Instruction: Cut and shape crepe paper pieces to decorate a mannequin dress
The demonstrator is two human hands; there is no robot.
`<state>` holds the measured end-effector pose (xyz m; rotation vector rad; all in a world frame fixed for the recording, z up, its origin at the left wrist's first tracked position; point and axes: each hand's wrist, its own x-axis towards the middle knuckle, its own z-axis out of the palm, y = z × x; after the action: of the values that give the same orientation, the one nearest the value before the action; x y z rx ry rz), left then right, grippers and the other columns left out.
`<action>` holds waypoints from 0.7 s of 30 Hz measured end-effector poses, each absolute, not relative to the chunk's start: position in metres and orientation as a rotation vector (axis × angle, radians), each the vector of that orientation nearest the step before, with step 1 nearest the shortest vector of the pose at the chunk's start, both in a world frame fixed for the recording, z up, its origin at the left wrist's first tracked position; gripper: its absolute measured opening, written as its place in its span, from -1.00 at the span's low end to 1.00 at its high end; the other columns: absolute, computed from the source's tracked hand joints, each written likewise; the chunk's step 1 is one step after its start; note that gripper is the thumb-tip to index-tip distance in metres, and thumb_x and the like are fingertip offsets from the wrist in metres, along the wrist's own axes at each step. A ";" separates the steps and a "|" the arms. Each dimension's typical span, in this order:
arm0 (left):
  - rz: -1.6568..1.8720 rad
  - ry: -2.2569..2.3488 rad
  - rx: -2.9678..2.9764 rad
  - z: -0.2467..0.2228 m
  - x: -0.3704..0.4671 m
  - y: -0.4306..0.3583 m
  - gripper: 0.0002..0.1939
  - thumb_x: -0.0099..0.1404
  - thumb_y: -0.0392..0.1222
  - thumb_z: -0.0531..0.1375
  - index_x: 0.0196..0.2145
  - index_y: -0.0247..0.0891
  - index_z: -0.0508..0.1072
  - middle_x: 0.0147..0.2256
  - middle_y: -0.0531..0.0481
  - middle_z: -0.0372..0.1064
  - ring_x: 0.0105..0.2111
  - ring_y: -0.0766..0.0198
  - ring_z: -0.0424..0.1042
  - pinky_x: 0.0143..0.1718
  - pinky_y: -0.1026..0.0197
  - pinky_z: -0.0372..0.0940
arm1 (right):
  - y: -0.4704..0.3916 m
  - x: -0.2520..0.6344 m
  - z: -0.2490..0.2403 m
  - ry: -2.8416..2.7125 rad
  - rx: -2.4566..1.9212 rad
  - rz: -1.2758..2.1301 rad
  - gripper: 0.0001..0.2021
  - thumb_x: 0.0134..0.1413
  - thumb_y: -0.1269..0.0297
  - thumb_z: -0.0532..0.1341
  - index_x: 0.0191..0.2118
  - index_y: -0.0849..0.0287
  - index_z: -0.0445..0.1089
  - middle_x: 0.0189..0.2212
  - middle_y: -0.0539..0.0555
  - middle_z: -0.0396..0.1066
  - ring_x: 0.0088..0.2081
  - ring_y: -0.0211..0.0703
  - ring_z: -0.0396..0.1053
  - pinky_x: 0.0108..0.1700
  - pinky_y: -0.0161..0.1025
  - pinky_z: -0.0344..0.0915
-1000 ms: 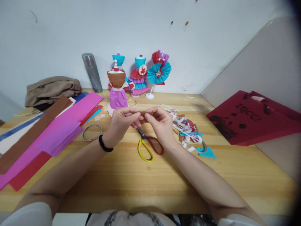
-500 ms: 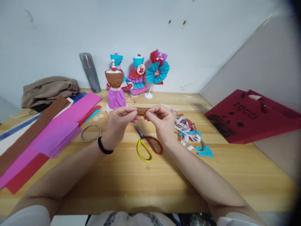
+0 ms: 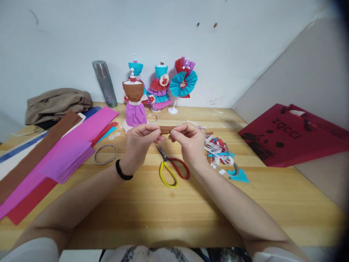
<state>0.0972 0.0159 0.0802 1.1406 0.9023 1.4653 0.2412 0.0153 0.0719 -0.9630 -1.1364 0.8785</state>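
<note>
Between my two hands a narrow brown paper strip point(image 3: 165, 129) is stretched level above the table. My left hand point(image 3: 141, 143) pinches its left end, and my right hand point(image 3: 190, 142) pinches the other; the fingers cover both ends. Just below lie scissors point(image 3: 166, 158) with one yellow and one red handle, blades pointing away from me. Behind my left hand stands a small dress form point(image 3: 134, 105) with a brown top, pale waistband and purple skirt. To the right of my right hand is a heap of paper scraps point(image 3: 218, 147).
Long coloured paper sheets point(image 3: 58, 145) lie at the left beside a tape ring point(image 3: 105, 154) and small paper flowers point(image 3: 114, 135). More dressed forms point(image 3: 159, 85) and a flask point(image 3: 105, 83) stand along the wall. A brown cloth point(image 3: 58, 103) is bunched at back left; a red bag point(image 3: 291, 134) leans right.
The brown strip looks slightly narrower between my fingers. Both hands keep their pinch, and the whole view has shifted a little; the other things stay put.
</note>
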 end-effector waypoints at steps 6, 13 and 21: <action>1.489 0.900 1.153 0.080 0.098 0.015 -0.85 0.02 -0.20 0.38 -0.44 -0.29 0.53 -0.58 0.05 0.52 -0.57 0.32 0.51 -0.49 0.29 0.42 | 0.016 0.240 0.070 -1.118 -0.943 0.874 -0.86 -0.21 0.26 0.38 -0.52 0.14 0.42 -0.61 -0.06 0.43 -0.55 -0.26 0.33 -0.43 -0.26 0.28; 1.574 0.925 1.239 0.080 0.098 0.015 -0.92 0.05 -0.26 0.36 -0.42 -0.26 0.56 -0.56 0.07 0.53 -0.56 0.33 0.51 -0.46 0.28 0.45 | 0.016 0.238 0.069 -1.105 -0.895 0.788 -0.82 -0.21 0.30 0.41 -0.45 0.12 0.40 -0.57 -0.08 0.42 -0.53 -0.28 0.35 -0.43 -0.27 0.31; 1.620 0.910 1.357 0.072 0.095 0.019 -0.83 0.10 -0.24 0.37 -0.29 -0.22 0.61 -0.50 0.05 0.55 -0.50 0.31 0.53 -0.38 0.25 0.48 | 0.013 0.241 0.068 -1.269 -0.867 0.646 -0.92 -0.05 0.34 0.35 -0.34 0.08 0.55 -0.37 0.01 0.57 -0.34 -0.17 0.48 -0.26 -0.17 0.42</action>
<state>0.0946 0.0193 0.0716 1.3574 0.9098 1.6198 0.2407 0.0128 0.0683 -0.8670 -1.2690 0.6459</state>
